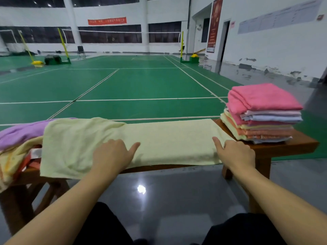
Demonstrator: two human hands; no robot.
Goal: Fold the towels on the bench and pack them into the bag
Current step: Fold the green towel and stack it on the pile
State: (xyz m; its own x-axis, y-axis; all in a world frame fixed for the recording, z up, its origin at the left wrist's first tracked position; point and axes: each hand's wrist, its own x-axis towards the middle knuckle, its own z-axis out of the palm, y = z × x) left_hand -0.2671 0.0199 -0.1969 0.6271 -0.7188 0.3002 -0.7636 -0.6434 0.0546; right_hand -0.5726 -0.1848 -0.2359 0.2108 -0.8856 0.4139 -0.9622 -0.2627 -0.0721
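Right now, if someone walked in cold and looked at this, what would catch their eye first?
Probably the pale yellow towel spread along the wooden bench, with the left hand and right hand resting on its near edge. Next, the neat stack of folded towels, pink on top, at the bench's right end. At the left end lies an unfolded heap topped by a purple towel.
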